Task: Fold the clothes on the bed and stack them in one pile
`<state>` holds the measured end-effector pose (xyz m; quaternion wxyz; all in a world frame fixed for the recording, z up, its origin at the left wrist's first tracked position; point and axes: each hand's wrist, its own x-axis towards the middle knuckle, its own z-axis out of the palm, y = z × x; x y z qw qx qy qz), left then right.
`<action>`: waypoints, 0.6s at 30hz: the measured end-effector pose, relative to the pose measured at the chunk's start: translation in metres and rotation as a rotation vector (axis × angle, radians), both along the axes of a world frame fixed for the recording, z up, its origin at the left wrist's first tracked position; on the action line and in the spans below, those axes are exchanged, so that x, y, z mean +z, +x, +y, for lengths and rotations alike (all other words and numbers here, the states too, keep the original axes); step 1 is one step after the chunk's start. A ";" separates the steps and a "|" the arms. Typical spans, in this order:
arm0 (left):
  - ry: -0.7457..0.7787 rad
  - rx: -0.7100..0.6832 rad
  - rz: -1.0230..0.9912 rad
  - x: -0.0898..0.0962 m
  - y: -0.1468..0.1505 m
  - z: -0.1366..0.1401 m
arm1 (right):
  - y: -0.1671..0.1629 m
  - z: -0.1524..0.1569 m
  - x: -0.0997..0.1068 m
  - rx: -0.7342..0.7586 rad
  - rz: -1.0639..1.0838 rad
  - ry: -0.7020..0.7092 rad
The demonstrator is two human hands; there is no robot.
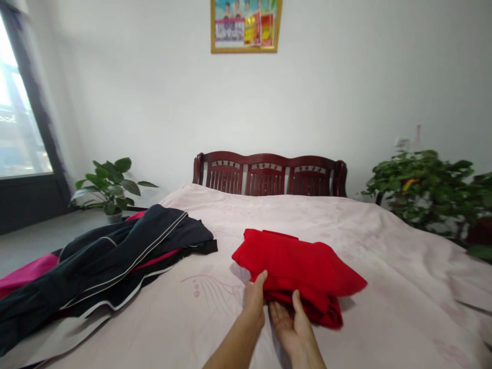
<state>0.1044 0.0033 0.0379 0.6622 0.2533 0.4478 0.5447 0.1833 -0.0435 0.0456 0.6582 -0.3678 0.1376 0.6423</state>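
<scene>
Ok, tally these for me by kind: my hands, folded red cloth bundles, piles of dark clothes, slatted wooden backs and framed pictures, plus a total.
Hands: 2, the left hand and right hand
Folded red cloth bundle: 1
Dark clothes pile: 1
Slatted wooden back: 1
Framed picture, cut off at the top: 1
Total: 6

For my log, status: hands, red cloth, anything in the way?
Left hand at near edge of red cloth, fingers mostly hidden; right hand open, palm up, alongside. Red cloth folded, on pale sheet. Dark clothes apart at left, not in the way.
</scene>
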 end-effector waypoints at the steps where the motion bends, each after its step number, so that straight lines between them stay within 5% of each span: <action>1: -0.027 0.018 -0.017 0.005 0.000 -0.002 | 0.000 -0.003 0.001 -0.009 0.028 0.005; 6: -0.094 0.087 -0.146 0.026 0.006 -0.001 | 0.005 -0.010 -0.004 -0.027 0.214 0.134; 10: -0.150 0.126 -0.185 0.034 0.009 0.005 | 0.012 -0.002 -0.018 -0.018 0.066 0.196; 14: -0.111 0.100 -0.144 0.024 0.009 0.002 | 0.014 0.006 -0.025 -0.009 -0.113 0.299; 18: -0.065 0.096 -0.101 0.003 0.010 -0.008 | 0.006 0.019 -0.022 -0.160 -0.232 0.323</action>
